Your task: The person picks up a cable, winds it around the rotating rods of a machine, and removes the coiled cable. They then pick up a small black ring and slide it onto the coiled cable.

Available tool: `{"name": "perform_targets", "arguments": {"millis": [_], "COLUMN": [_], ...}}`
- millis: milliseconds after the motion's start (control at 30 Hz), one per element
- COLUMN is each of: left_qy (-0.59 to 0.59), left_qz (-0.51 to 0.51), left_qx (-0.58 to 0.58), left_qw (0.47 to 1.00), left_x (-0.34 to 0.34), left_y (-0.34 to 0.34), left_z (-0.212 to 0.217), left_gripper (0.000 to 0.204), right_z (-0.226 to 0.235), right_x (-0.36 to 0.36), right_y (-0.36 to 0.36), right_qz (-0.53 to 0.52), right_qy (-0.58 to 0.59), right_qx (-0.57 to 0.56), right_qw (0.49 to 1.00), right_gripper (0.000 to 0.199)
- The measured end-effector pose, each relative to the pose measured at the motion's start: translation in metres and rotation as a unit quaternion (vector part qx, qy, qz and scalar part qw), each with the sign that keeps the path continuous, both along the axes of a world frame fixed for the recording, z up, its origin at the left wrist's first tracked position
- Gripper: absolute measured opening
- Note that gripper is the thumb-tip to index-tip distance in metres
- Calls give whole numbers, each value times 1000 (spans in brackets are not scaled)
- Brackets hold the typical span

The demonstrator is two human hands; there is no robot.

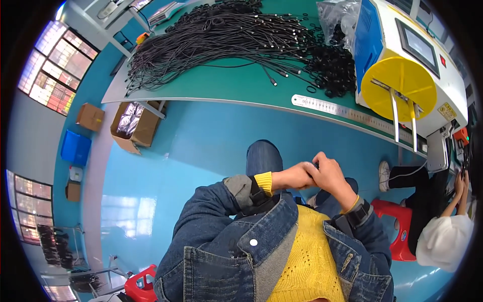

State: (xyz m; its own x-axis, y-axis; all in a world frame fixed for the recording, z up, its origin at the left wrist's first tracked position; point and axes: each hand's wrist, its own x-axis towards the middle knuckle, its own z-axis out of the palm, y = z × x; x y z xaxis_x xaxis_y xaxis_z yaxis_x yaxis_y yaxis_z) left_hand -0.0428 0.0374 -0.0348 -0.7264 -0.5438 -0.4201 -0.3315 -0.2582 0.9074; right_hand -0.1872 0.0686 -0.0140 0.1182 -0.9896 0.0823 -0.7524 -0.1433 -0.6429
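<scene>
Overhead, the green worktop (236, 83) ran as the landmark, curving with the lens across the upper part of the view. At its right end stood a white machine (427, 65) with a blue side, a small screen and a yellow disc (400, 83) facing the seat. Across the worktop's middle and left lay a broad heap of thin black cables (221, 35) with pale metal tips; a tangle of small black loops (332, 68) sat between the heap and the machine. A long steel ruler (352, 113) lay along the worktop's near edge. Below its left end, on the blue floor, stood an open cardboard box (133, 123).

Both hands met well below the near edge, above the lap. The left hand (297, 176) and right hand (329, 173) touched, fingers curled and pressed together round a small dark piece (316, 165), likely of the cable kind; only a speck showed at the fingertips. Judged light, thin and limp, prone to slip; best held near its stiffer metal end, pinched between thumb and forefinger.

Forearms came up in denim sleeves over yellow cuffs, elbows bent, wrists turned inward, a dark strap on each wrist.

A second person (443, 221) sat right of the machine on a red stool (397, 226).
</scene>
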Motion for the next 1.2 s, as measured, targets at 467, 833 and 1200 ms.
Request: {"name": "perform_targets", "arguments": {"millis": [467, 833, 1200], "left_qy": [131, -393, -246], "left_qz": [505, 192, 403], "left_qx": [-176, -623, -688], "left_qw": [835, 649, 551], "left_x": [174, 148, 190], "left_y": [-341, -343, -346], "left_z": [161, 46, 152], "left_gripper": [23, 24, 19], "right_z": [-33, -30, -40], "right_x": [-55, -47, -56], "right_y": [38, 25, 39], "right_qz": [-12, -29, -13], "right_qy": [-190, -159, -164], "right_qx": [327, 293, 265], "right_qw": [926, 942, 950], "right_gripper": [26, 25, 26]}}
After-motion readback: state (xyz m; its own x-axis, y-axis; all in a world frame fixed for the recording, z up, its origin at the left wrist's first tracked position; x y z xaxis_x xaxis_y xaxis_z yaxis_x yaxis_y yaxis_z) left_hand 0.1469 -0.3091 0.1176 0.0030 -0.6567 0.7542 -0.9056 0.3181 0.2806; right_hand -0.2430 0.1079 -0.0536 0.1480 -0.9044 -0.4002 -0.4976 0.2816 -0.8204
